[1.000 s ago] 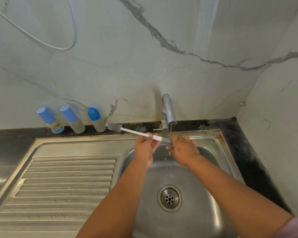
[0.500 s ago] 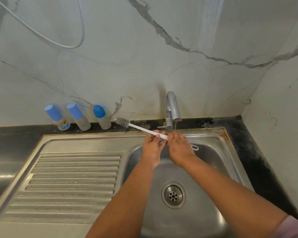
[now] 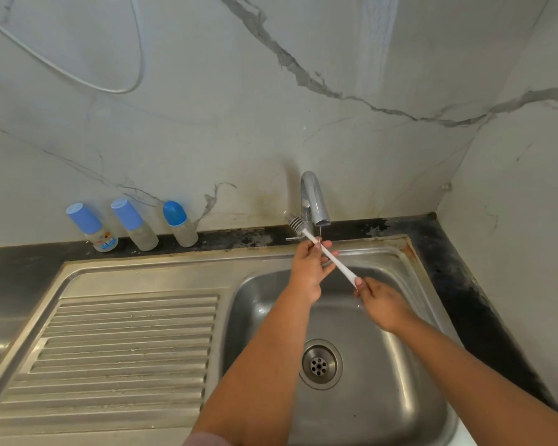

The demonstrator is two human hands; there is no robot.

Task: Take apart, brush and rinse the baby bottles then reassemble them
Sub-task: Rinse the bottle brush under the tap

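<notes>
Three baby bottles with blue caps stand along the back wall: one with a printed label (image 3: 94,227), one plain (image 3: 135,225), one with a rounded cap (image 3: 179,224). A white-handled bottle brush (image 3: 331,257) slants over the sink basin (image 3: 400,365), its bristle head up by the tap (image 3: 314,201). My left hand (image 3: 308,273) holds the upper part of the handle, fingers curled round it. My right hand (image 3: 382,304) pinches the handle's lower end. A thin stream of water falls from the spout.
A ribbed steel draining board (image 3: 120,358) lies left of the basin. The drain (image 3: 319,364) sits in the basin floor. A black counter strip (image 3: 458,284) borders the sink on the right. Marble walls close in behind and to the right.
The brush has swung round: its head moved from the left, near the bottles, to beside the tap. My right hand slid down to the handle's end and away from my left hand.
</notes>
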